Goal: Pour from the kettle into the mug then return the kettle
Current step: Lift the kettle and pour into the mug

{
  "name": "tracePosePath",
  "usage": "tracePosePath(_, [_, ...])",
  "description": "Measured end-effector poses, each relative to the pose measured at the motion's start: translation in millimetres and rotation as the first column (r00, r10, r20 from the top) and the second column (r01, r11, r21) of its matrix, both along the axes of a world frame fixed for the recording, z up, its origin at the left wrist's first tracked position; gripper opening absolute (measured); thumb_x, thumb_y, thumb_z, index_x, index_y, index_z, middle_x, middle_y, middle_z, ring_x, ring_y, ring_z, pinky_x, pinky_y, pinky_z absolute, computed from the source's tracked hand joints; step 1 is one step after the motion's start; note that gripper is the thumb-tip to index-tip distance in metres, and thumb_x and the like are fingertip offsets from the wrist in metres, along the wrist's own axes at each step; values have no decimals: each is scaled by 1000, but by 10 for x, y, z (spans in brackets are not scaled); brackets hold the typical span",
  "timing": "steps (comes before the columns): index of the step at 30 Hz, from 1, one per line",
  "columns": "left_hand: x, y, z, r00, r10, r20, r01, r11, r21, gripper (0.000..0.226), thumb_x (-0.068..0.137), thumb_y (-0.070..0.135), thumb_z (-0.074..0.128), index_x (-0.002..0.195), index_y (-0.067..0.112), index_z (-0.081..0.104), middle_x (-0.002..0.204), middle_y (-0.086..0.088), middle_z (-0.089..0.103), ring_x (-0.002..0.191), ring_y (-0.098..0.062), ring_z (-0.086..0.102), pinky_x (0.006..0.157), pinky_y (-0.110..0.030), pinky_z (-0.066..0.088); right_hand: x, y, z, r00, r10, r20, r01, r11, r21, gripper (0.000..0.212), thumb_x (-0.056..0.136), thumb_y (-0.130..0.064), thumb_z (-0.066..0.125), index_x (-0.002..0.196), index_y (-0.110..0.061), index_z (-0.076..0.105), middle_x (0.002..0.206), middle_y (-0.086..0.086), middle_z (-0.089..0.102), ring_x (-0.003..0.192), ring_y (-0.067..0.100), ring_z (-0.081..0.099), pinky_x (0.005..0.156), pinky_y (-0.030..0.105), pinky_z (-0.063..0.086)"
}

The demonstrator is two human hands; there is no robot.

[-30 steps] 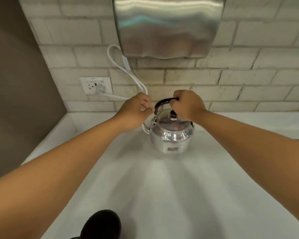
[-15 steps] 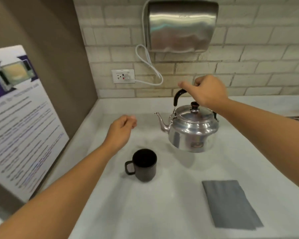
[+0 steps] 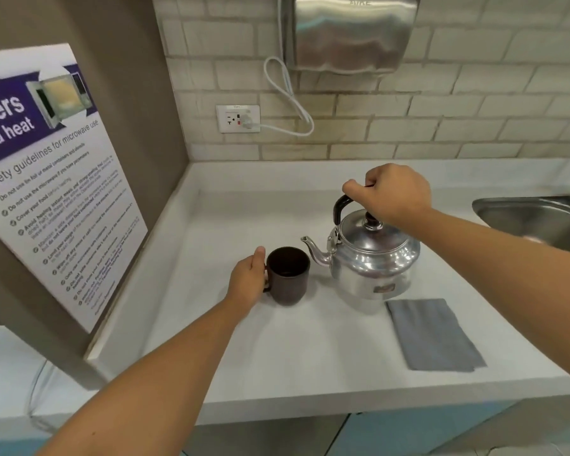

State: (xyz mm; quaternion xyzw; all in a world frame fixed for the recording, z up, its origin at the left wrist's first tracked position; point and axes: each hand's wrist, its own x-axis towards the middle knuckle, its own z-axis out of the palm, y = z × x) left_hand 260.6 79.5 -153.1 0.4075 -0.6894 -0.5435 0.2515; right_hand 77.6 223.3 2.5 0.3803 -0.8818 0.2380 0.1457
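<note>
A shiny metal kettle (image 3: 372, 258) with a black handle hangs just above the white counter (image 3: 310, 350), its spout pointing left toward a dark mug (image 3: 288, 276). My right hand (image 3: 392, 194) is closed around the kettle's handle from above. The mug stands upright on the counter, a short gap left of the spout. My left hand (image 3: 248, 281) is wrapped on the mug's handle at its left side, thumb up by the rim.
A folded grey cloth (image 3: 435, 334) lies right of the mug, in front of the kettle. A steel sink (image 3: 533, 215) is at the right. A hand dryer (image 3: 349, 31), its white cable and a socket (image 3: 238, 118) are on the brick wall. A poster (image 3: 50, 179) covers the left panel.
My right hand has carried the kettle from the back wall toward me, near the mug. My left hand left the kettle, dropped and took the mug's handle. The view has pulled back.
</note>
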Motion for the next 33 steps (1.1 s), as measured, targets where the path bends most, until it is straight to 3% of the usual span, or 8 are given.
tracePosePath(5, [-22,-80,-2,999,-46,-24,47,998,41,46,97,41,39,62,12,41,62,-7,44,65,-24,46,78,-43,50,47,-82,6,996,29,-88,-21,996,88,43,68,-50,49,48,-14,36,42,0,33,43,21,32,44,24,24])
tracePosePath(13, [-15,-117,-28,997,-66,-39,66,998,5,42,96,41,41,64,13,36,67,-11,35,65,-22,39,69,-36,40,81,-192,46,958,127,-258,-70,973,219,48,72,-53,47,47,-13,37,40,0,35,42,22,35,44,24,24])
tracePosePath(20, [-30,-129,-49,998,-53,-27,52,999,-3,45,96,41,41,62,13,38,57,-3,39,59,-22,42,70,-36,44,159,-281,131,918,193,-346,-92,953,287,47,70,-52,46,46,-15,31,38,-1,30,39,20,29,44,21,20])
tracePosePath(33, [-24,-128,-53,997,-71,-19,71,997,-2,45,97,43,38,67,10,44,67,-9,42,67,-22,45,86,-50,51,265,-407,210,851,309,-424,-126,905,406,51,75,-53,44,45,-14,33,39,-1,28,38,21,28,44,22,22])
